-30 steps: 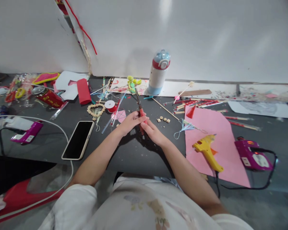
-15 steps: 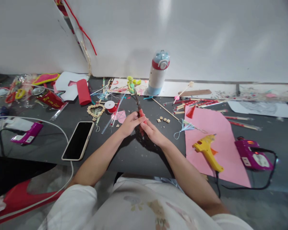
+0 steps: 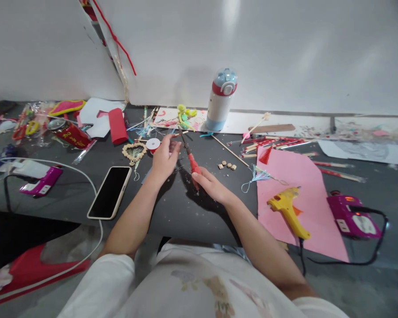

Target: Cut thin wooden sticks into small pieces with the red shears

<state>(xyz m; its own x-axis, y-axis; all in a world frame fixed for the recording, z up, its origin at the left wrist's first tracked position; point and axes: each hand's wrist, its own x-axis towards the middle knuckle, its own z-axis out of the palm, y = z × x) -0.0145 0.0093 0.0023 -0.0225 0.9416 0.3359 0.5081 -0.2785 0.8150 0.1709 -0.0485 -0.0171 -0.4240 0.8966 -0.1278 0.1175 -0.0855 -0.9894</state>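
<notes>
My right hand [image 3: 210, 183] is closed around the red handle of a tool [image 3: 193, 164] with a long, narrow dark metal end, which points up and left. Its exact kind is hard to make out. Beside that metal end is my left hand [image 3: 164, 159], its fingers curled in toward the tip. Anything between those fingers is too small to tell. A white-topped spool of red thread [image 3: 153, 145] lies just behind my left hand. Several small wooden pieces [image 3: 227, 165] lie to the right of the tool.
A phone [image 3: 109, 193] and a heart-shaped beaded ring [image 3: 134, 153] lie left. A bottle [image 3: 221, 100] stands at the back. To the right, a yellow glue gun [image 3: 289, 211] rests on pink paper [image 3: 313, 225], beside a purple power strip [image 3: 353, 216]. A red can [image 3: 71, 134] lies at left.
My left hand has left the handle and moved up and left toward the tool's tip. My right hand has shifted slightly down and right, keeping hold of the handle.
</notes>
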